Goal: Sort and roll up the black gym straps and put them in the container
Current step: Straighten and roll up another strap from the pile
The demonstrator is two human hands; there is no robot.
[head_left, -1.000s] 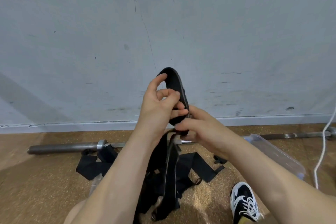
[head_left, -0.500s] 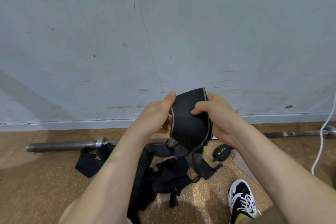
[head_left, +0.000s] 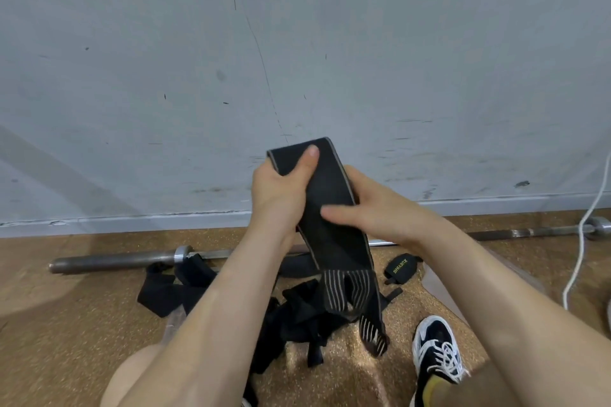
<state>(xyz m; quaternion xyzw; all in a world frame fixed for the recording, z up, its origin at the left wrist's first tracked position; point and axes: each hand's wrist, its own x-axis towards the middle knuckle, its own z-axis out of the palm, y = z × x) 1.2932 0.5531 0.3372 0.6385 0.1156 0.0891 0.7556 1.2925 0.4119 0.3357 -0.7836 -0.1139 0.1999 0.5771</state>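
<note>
Head view: the left hand [head_left: 277, 198] grips the upper end of a wide black strap [head_left: 334, 241], with the thumb pressed flat on its front face near the top edge and the fingers curled behind it. The right hand [head_left: 377, 211] pinches the same strap lower down, thumb laid across the front, fingers out of sight behind. The grey-edged strap runs flat and slanted between the 2 hands, held up in front of the grey wall [head_left: 297, 43]. Its striped lower end hangs loose above the floor.

Beneath it, a tangled pile of black straps [head_left: 297, 317] lies on the speckled brown floor [head_left: 66, 324] and spreads left under the left forearm. Just right of the pile sits 1 small black strap piece [head_left: 400, 266] with yellow-green lettering. A corner of the translucent container [head_left: 436, 284] shows past the right forearm. A barbell [head_left: 115, 263] lies along the foot of the wall, behind the pile. A black-and-white shoe [head_left: 436, 347] is at lower right, and a white cord [head_left: 585, 241] hangs near the right edge.
</note>
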